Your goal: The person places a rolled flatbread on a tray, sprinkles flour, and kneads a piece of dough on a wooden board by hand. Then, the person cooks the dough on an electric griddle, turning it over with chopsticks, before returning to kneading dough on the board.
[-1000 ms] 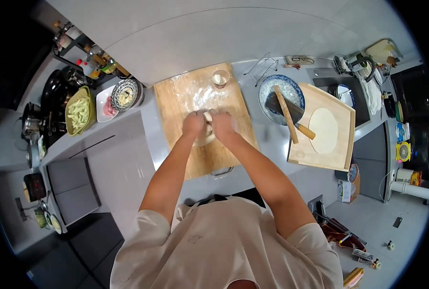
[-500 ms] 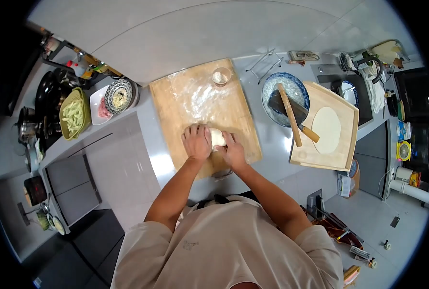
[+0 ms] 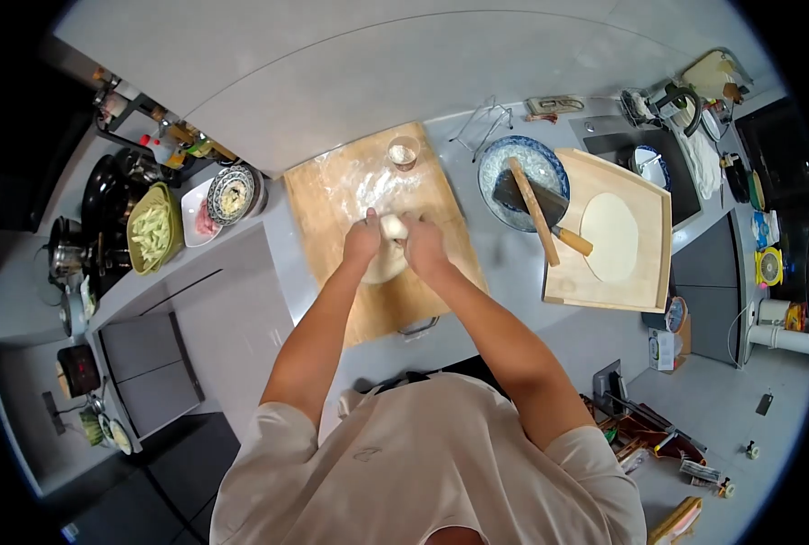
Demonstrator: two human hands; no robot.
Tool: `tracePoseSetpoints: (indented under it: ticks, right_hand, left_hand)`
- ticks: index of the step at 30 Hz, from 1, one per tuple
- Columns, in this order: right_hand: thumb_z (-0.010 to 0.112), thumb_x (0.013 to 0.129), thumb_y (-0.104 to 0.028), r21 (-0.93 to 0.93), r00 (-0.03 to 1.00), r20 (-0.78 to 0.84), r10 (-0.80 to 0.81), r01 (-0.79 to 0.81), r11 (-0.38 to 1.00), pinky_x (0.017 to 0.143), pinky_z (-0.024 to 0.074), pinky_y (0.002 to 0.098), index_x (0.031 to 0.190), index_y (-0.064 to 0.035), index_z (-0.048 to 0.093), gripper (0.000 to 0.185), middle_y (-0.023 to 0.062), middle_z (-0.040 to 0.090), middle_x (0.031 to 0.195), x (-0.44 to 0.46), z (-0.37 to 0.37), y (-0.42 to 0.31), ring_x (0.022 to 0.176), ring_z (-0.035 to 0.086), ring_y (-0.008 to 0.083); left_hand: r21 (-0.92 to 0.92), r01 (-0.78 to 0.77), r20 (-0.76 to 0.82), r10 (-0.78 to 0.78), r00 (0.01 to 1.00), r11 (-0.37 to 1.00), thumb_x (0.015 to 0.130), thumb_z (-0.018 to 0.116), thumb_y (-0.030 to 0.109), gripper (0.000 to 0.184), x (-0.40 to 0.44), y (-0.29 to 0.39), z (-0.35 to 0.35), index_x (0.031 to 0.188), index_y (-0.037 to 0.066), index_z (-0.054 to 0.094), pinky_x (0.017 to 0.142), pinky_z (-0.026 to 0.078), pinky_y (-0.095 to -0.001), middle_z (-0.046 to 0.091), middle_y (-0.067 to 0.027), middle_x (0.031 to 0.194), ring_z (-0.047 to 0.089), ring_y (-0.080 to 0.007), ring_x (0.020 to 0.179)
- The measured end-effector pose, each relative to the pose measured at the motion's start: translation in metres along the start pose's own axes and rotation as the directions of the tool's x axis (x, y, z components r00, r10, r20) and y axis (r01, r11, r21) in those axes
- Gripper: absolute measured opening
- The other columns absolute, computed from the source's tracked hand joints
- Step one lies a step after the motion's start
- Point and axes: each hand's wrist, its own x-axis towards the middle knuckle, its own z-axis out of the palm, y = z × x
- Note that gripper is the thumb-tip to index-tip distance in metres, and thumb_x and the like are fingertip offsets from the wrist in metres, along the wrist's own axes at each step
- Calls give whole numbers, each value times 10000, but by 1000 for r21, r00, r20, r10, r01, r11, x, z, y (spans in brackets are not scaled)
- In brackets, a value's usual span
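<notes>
Head view: smooth white dough lump (image 3: 392,227) on floured tan rectangular wooden board (image 3: 450,245). Left hand (image 3: 362,239) and right hand (image 3: 424,243) clamped on its far part, opposite sides. Probably soft, stretchy, fairly light, slightly tacky; likely best gripped at edges, broad fingers, since pinching may tear.

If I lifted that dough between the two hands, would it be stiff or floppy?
Probably floppy: the dough bulges up between the left hand and right hand, while the rest spreads over the board. It likely won't roll, because its near part looks broad. It might slide a bit, since white powder dusts the board.
</notes>
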Motion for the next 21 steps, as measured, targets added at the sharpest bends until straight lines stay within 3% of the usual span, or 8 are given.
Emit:
tracePoseSetpoints:
  ticks: [1, 3, 6, 8, 10, 11, 16, 21]
  right_hand:
    - [783, 809, -114, 53, 999, -21, 47, -46, 998, 873, 548, 505, 1273, -33, 645, 491, 230, 664, 1174, -15, -3, -11, 1020, 661, 431]
    - [732, 770, -20, -176, 975, -44, -219, 208, 962, 909, 547, 494, 1339, -58, 626, 580, 224, 581, 1271, -61, -18, -31, 1079, 620, 436]
    - [745, 795, -27, 33, 942, -118, -315, 321, 946, 984, 538, 480, 1411, -89, 593, 638, 222, 564, 1315, -99, -21, -35, 1163, 597, 432]
    - [765, 815, -49, 214, 977, -122, -176, 199, 956, 1015, 531, 473, 1452, -98, 569, 668, 215, 565, 1343, -105, -29, -26, 1209, 588, 430]
    - [793, 829, -87, 265, 989, -77, -127, 143, 954, 1018, 530, 478, 1487, -106, 545, 704, 200, 567, 1363, -108, -27, -5, 1229, 588, 423]
    - [811, 833, -115, 229, 988, -36, -151, 155, 961, 1004, 532, 486, 1503, -111, 532, 726, 187, 570, 1369, -108, -18, 9, 1226, 591, 418]
    - [822, 864, -159, 286, 999, 7, 39, -39, 957, 904, 566, 484, 1450, -112, 571, 639, 173, 631, 1292, -99, -1, 17, 1076, 673, 417]
    - [818, 859, -166, 218, 995, -80, 53, -35, 975, 875, 563, 514, 1330, -98, 624, 513, 223, 669, 1182, -46, 10, 17, 1038, 674, 460]
  left_hand:
    - [-150, 57, 71, -47, 996, 987, 1082, 387, 631, 686, -5, -10, -4, 1190, 73, 772, 1036, 483, -460, 722, -251, 1237, 655, -428, 1149]
    - [-307, 119, 193, -61, 979, 944, 1057, 414, 671, 728, -31, -9, -17, 1223, 55, 765, 1002, 494, -454, 723, -278, 1193, 675, -414, 1117]
    - [19, -11, 114, 9, 993, 1000, 1058, 374, 657, 760, -78, 4, -15, 1124, 20, 783, 1034, 492, -501, 734, -253, 1228, 663, -476, 1132]
    - [54, -338, -97, 342, 935, 940, 1083, 452, 431, 514, -95, -22, 4, 1167, 34, 767, 1037, 479, -496, 737, -175, 1216, 652, -417, 1138]
    - [316, -600, -294, 677, 675, 735, 1075, 494, 307, 380, -102, -46, 24, 1213, 64, 751, 1026, 477, -504, 723, -157, 1225, 643, -390, 1149]
    - [328, -642, -307, 720, 622, 694, 1037, 549, 226, 319, -105, -53, 28, 1274, 87, 711, 1048, 450, -513, 686, -135, 1269, 612, -360, 1192]
    - [422, -592, -319, 724, 611, 686, 1056, 526, 242, 315, -81, -44, 38, 1266, 99, 713, 1055, 424, -503, 660, -123, 1314, 582, -355, 1216]
    - [480, -469, -342, 651, 678, 741, 1071, 526, 312, 302, -40, -25, 34, 1220, 151, 733, 1023, 422, -529, 655, -101, 1245, 571, -363, 1168]
